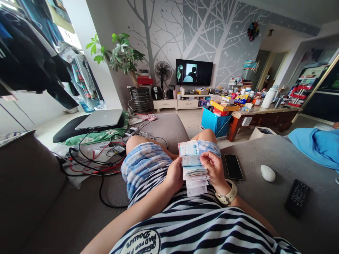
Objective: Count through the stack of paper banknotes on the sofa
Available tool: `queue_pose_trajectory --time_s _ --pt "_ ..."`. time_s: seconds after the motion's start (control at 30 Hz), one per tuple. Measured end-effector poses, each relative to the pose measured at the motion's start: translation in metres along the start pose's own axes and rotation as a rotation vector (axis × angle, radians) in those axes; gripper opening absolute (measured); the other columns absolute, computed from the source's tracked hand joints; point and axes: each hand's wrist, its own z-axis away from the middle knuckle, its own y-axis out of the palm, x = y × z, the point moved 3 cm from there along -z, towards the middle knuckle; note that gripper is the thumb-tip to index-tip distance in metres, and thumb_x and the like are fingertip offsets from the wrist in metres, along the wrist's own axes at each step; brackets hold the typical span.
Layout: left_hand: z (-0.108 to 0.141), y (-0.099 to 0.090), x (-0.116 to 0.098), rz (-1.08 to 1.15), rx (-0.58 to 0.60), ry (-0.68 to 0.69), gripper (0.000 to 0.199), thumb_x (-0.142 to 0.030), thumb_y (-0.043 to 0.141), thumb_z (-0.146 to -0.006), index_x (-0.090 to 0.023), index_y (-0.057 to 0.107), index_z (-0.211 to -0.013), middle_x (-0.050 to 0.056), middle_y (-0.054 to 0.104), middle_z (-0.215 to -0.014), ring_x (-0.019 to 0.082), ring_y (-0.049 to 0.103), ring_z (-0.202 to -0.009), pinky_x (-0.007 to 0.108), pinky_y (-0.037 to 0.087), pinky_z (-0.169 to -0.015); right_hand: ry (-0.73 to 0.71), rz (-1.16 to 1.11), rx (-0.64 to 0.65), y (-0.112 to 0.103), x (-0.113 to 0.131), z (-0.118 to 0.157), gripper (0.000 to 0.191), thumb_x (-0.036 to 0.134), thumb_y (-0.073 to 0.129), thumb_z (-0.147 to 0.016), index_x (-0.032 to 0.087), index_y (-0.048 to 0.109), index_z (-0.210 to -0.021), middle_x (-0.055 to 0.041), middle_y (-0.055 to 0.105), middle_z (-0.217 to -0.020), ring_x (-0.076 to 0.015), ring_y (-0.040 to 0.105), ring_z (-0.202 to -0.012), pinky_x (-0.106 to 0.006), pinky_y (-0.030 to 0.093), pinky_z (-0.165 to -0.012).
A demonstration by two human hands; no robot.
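A thick stack of banknotes [195, 173] sits above my lap, its paper notes fanned and folded over one another. My left hand [175, 175] is closed around the stack's left edge. At the right edge, my right hand [212, 167] pinches a bluish banknote [191, 161] between thumb and fingers. Further notes stick out beyond the far side, and pale ones hang toward my striped shirt [190, 218]. A cream watch [227, 193] is on my right wrist. The fingers under the stack are hidden.
Right of my leg on the grey sofa lie a phone [233, 167], a white mouse [268, 173] and a black remote [297, 197]. Tangled cables [97, 162] and a closed laptop [100, 119] are at left. Another person's blue clothing [315, 144] shows at far right.
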Motion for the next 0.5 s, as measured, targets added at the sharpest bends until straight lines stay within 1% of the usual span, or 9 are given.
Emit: queue_pose_trajectory --time_s 0.13,0.27,0.33,0.43,0.5 --pt "-0.0005 -0.0004 -0.0002 -0.008 -0.009 0.008 0.034 -0.016 0.058 -0.074 -0.01 0.067 -0.106 0.01 0.075 -0.081 0.026 0.072 -0.08 0.039 0.058 -0.082 -0.027 0.004 0.001 -0.0014 0.0029 0.0005 0.033 0.05 0.06 -0.085 0.02 0.059 -0.071 -0.0001 0.049 -0.061 -0.0132 0.042 -0.057 -0.027 0.034 -0.054" --pt "0.0029 0.0006 -0.0011 0.001 -0.047 -0.026 0.032 -0.018 0.057 -0.076 -0.01 0.067 -0.105 0.011 0.075 -0.08 0.026 0.072 -0.079 0.039 0.058 -0.081 -0.061 0.012 0.003 -0.0021 0.0041 0.0004 0.036 0.051 0.058 -0.087 0.021 0.055 -0.067 0.0004 0.045 -0.058 -0.0139 0.041 -0.057 -0.028 0.034 -0.055" --pt "0.0044 0.0014 -0.0013 0.012 -0.068 -0.05 0.032 -0.019 0.057 -0.076 -0.009 0.067 -0.105 0.011 0.074 -0.08 0.027 0.072 -0.079 0.039 0.057 -0.081 -0.083 0.007 0.014 -0.0017 0.0041 0.0002 0.04 0.051 0.055 -0.089 0.02 0.054 -0.063 -0.0004 0.047 -0.058 -0.0143 0.043 -0.057 -0.029 0.035 -0.056" --pt "0.0048 0.002 -0.0012 0.014 -0.08 -0.079 0.032 -0.021 0.056 -0.077 -0.009 0.067 -0.104 0.011 0.074 -0.081 0.027 0.072 -0.078 0.04 0.057 -0.081 -0.11 0.007 0.025 -0.0008 0.0043 -0.0002 0.046 0.051 0.049 -0.092 0.019 0.055 -0.059 -0.0022 0.054 -0.06 -0.0142 0.045 -0.058 -0.03 0.036 -0.059" --pt "0.0041 0.0011 -0.001 0.006 -0.086 -0.083 0.03 -0.021 0.056 -0.076 -0.01 0.067 -0.102 0.011 0.074 -0.08 0.027 0.072 -0.077 0.041 0.057 -0.08 -0.109 0.003 0.016 -0.0007 0.0036 -0.001 0.044 0.05 0.052 -0.091 0.019 0.056 -0.06 -0.0019 0.056 -0.06 -0.0137 0.046 -0.058 -0.029 0.037 -0.061"
